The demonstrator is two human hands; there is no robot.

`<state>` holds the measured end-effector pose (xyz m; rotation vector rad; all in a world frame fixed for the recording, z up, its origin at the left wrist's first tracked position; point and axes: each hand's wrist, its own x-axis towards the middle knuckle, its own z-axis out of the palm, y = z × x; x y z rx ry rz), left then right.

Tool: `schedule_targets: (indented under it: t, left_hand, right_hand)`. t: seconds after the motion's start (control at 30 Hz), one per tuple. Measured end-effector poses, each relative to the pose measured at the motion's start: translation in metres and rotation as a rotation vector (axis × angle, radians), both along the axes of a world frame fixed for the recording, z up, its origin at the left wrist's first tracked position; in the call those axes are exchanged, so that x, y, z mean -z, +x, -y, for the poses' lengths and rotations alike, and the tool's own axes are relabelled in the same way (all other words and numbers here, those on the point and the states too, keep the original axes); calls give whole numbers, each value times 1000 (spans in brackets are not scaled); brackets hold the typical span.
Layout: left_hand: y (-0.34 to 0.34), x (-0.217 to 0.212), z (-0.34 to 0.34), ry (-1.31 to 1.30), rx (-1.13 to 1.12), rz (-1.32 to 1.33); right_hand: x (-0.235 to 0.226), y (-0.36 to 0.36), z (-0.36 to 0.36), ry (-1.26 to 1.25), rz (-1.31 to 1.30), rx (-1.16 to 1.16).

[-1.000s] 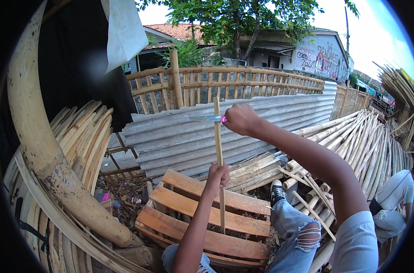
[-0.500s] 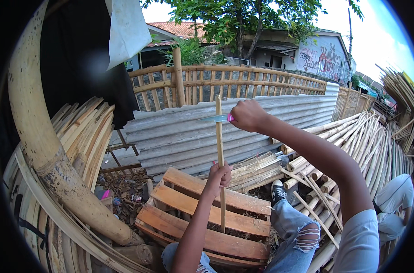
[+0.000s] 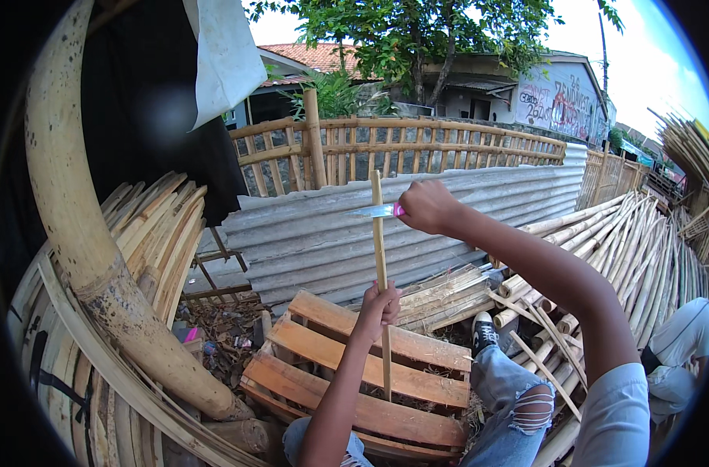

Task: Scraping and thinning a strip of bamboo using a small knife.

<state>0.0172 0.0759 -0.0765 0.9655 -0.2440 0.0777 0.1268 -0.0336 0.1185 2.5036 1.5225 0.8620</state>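
Note:
My left hand is wrapped round the lower half of an upright bamboo strip, whose foot comes down at the slatted wooden platform. Closed in a fist, my right hand grips a knife by its pink handle. The blade points left and lies across the strip just below its top end, touching it. Most of the handle is hidden inside my fist.
A thick bamboo pole leans at the left, beside bundled split bamboo. Ahead stands a corrugated sheet below a bamboo fence. Piled bamboo poles lie at the right, near another person.
The knife and my right hand are slightly lower, and the blade's tilt has changed a little. My left hand keeps its hold on the bamboo strip. The whole view has shifted slightly.

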Motion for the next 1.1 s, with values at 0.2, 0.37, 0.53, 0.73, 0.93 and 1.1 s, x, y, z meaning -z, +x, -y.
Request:
schedule_targets:
  t: [0.2,0.37,0.53,0.73,0.93,1.1]
  left_hand:
    - [2,1,3,-7,-3,5]
    - [8,5,0,-14,-3,11]
    - [7,4,-5,-56,33,13]
    - [2,7,1,19,-141,8]
    - [0,-1,22,115,-380,-35]
    - [2,4,23,210,-618,-15]
  right_hand:
    - [0,-9,-8,5,-64,70]
    - [-27,11,-8,222,-81,189]
    - [-39,39,3,447,-139,346]
    - [-44,26,20,481,-274,176]
    - [9,-16,8,-40,-13,71]
    - [4,-15,-2,122,0,119]
